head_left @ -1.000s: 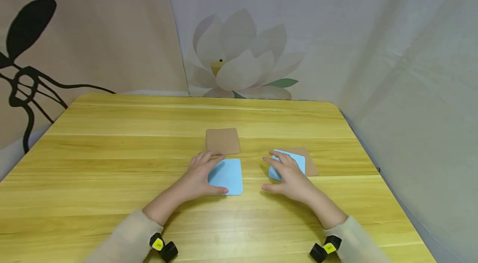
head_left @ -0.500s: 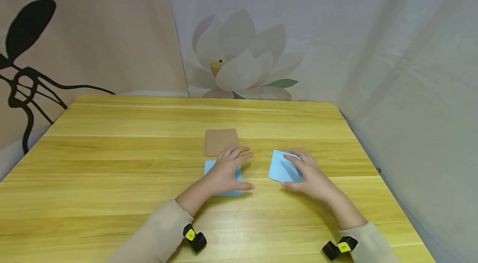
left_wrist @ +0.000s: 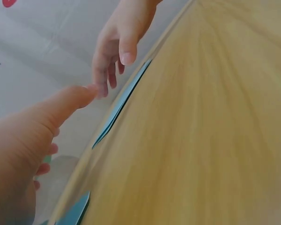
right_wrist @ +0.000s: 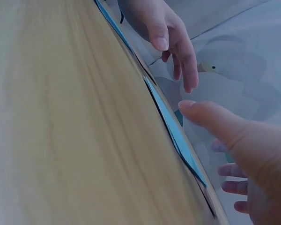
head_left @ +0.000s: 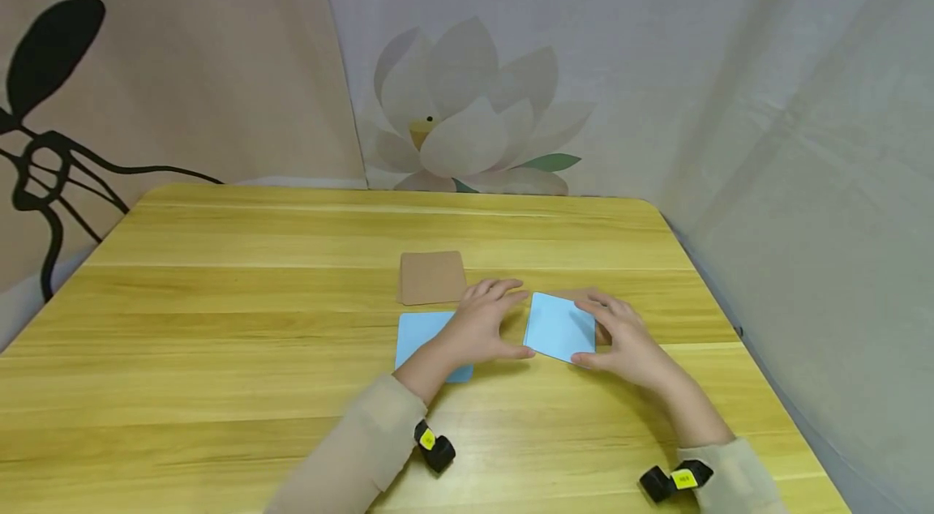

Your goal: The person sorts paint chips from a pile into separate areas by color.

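1. I take the right blue card [head_left: 558, 326] as my landmark: it lies flat on the counter [head_left: 219, 319], between the two hands, and the left wrist view shows me its layered edge.
2. I see a tan card [head_left: 578, 295] partly covered by it, showing along its far side and to its right.
3. I have the left hand [head_left: 481, 327] just left of it, wide, thumb and fingers spread; whether the thumb touches it I cannot tell.
4. I have the right hand [head_left: 623, 342] at its right edge, also wide, fingers and thumb curved apart; contact is unclear to me.
5. Left of it I see a second blue card [head_left: 421, 331], partly hidden by the left hand and forearm.
6. Left of and beyond it lies a brown card [head_left: 433, 278].
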Demonstrator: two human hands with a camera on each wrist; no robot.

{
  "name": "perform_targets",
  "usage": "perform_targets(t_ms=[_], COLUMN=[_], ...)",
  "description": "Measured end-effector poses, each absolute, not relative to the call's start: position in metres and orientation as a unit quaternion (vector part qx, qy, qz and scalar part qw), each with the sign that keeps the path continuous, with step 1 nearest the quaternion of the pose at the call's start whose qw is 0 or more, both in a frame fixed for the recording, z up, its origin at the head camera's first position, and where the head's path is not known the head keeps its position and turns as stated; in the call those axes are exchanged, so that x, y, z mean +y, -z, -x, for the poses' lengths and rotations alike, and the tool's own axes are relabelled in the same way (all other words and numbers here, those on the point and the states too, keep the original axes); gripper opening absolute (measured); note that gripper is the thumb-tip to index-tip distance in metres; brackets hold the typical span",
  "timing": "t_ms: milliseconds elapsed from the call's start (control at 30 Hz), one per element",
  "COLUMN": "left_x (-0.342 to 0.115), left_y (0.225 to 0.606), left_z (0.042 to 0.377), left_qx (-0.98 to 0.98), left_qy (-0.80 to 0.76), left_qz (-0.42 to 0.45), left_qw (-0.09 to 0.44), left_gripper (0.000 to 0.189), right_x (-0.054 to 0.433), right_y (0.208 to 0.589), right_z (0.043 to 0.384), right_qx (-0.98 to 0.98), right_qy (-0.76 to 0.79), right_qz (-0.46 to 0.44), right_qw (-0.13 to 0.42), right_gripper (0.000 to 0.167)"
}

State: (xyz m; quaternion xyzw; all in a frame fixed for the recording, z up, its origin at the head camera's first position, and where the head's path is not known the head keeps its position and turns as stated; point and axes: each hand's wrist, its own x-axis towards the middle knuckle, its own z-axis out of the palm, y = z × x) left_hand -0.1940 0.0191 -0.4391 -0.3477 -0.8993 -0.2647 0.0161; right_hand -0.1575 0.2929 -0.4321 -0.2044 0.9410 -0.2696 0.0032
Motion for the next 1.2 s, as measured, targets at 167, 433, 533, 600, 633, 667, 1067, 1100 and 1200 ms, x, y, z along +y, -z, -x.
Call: perform_targets(t_ms=[167, 433, 533, 600, 633, 667, 1067, 1100, 1200], left_x=[0.034, 0.050, 0.052, 0.052, 0.052, 0.052, 0.051, 0.051, 0.051], left_y=[0.439, 0.441, 0.443, 0.444, 0.444, 0.444, 0.450, 0.451, 0.452], left_z=[0.200, 0.209, 0.212, 0.213, 0.213, 0.214, 0.216, 0.217, 0.217], left_qx=[-0.904, -0.905, -0.905, -0.905, -0.905, -0.906, -0.909, -0.909, -0.908], left_qy=[0.242, 0.229, 0.228, 0.226, 0.224, 0.221, 0.209, 0.209, 0.209], left_qz=[0.353, 0.358, 0.359, 0.359, 0.359, 0.359, 0.358, 0.358, 0.361], left_qw=[0.000, -0.026, -0.028, -0.031, -0.033, -0.036, -0.041, -0.039, -0.037], left_gripper=[0.091, 0.091, 0.091, 0.092, 0.092, 0.092, 0.088, 0.087, 0.087], right_x=[0.300, 0.307, 0.309, 0.310, 0.310, 0.311, 0.311, 0.311, 0.311], right_y=[0.435, 0.441, 0.442, 0.443, 0.443, 0.443, 0.447, 0.447, 0.447], right_z=[0.159, 0.163, 0.164, 0.164, 0.164, 0.164, 0.166, 0.166, 0.166], right_qx=[0.941, 0.936, 0.934, 0.933, 0.933, 0.932, 0.935, 0.935, 0.935], right_qy=[0.268, 0.269, 0.269, 0.270, 0.271, 0.271, 0.264, 0.264, 0.265], right_qz=[0.209, 0.229, 0.234, 0.238, 0.238, 0.238, 0.236, 0.236, 0.236], right_qw=[0.004, 0.003, 0.007, 0.010, 0.012, 0.014, 0.025, 0.025, 0.023], right_gripper=[0.082, 0.083, 0.083, 0.084, 0.084, 0.084, 0.082, 0.082, 0.082])
